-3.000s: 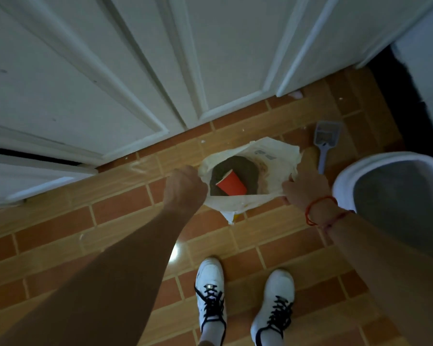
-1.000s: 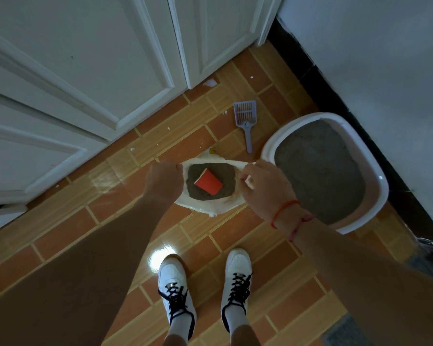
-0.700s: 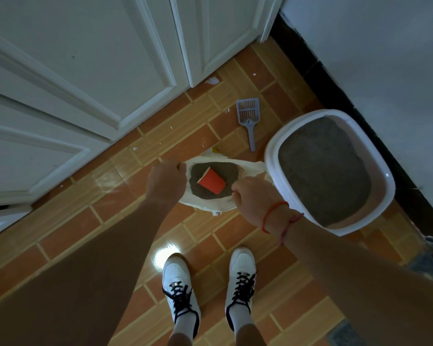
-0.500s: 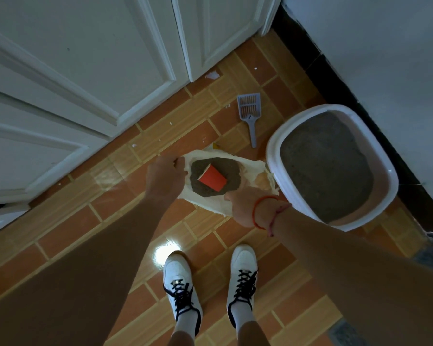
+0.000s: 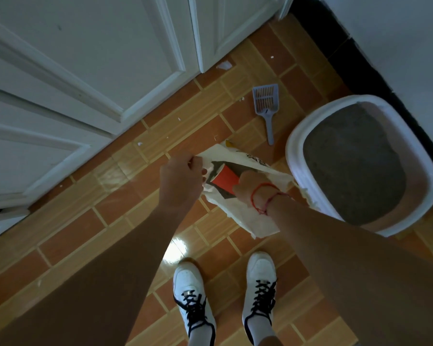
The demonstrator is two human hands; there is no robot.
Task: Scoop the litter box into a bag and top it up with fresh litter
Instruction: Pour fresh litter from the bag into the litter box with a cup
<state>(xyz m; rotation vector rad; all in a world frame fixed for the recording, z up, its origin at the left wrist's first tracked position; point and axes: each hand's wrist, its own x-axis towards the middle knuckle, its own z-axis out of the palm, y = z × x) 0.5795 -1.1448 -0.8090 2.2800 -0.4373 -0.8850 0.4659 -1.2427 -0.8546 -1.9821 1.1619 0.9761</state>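
A white litter bag stands open on the tiled floor between my hands. Its mouth shows grey litter and a red cup. My left hand pinches the bag's left rim. My right hand reaches into the mouth and closes on the red cup. The white litter box, filled with grey litter, sits just right of the bag. A grey slotted scoop lies on the floor beyond the bag.
White panelled doors fill the upper left. A white wall with a dark skirting runs behind the litter box. My two white shoes stand on the orange tiles below the bag. Small white scraps dot the floor.
My right hand left the bag's right rim and went into the bag, onto the red cup. The bag's mouth has slackened and tilted. My left hand keeps its hold.
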